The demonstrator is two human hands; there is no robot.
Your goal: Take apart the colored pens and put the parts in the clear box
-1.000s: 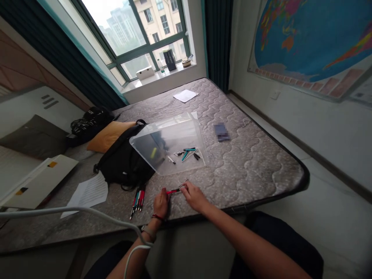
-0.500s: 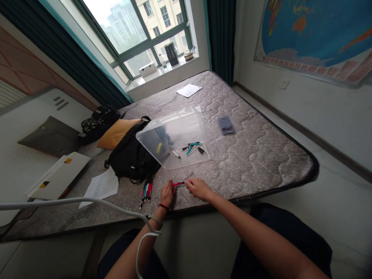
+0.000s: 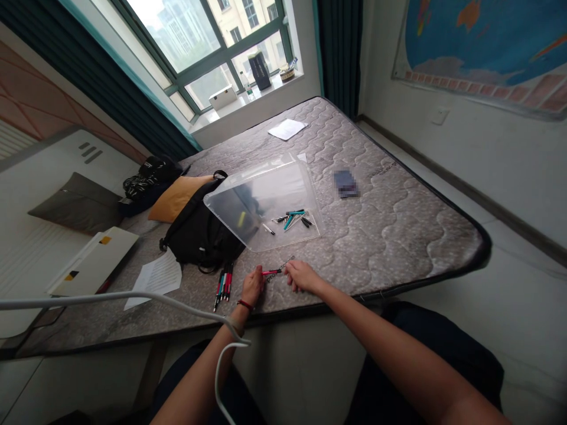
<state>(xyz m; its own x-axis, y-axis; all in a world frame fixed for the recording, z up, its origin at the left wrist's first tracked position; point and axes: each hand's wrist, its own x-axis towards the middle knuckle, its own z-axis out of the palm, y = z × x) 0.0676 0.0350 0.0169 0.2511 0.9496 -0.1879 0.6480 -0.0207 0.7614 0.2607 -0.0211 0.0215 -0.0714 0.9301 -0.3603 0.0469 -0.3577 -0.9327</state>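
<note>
My left hand [image 3: 252, 285] is closed around one end of a red pen [image 3: 270, 272], just above the mattress near its front edge. The pen's dark end points right, toward my right hand [image 3: 302, 276]. The fingers of that hand are bent and pinched together close to the dark end; whatever they hold is too small to make out. Left of my left hand, several pens [image 3: 224, 286] in red, black and teal lie side by side. Beyond my hands, a clear plastic box [image 3: 283, 240] lies tipped, with loose pens and parts [image 3: 294, 219] in it.
A black backpack [image 3: 199, 239] leans beside the box, with a yellow cushion [image 3: 179, 198] behind. Printed paper [image 3: 157, 276] and a white box [image 3: 95, 260] lie left. A blurred dark object [image 3: 346, 184] is on the mattress [image 3: 398, 236]. A white cable [image 3: 177, 300] crosses in front.
My right hand has shifted slightly off the pen's dark end, leaving a small gap. My left hand keeps hold of the red pen. The view has tilted down a little.
</note>
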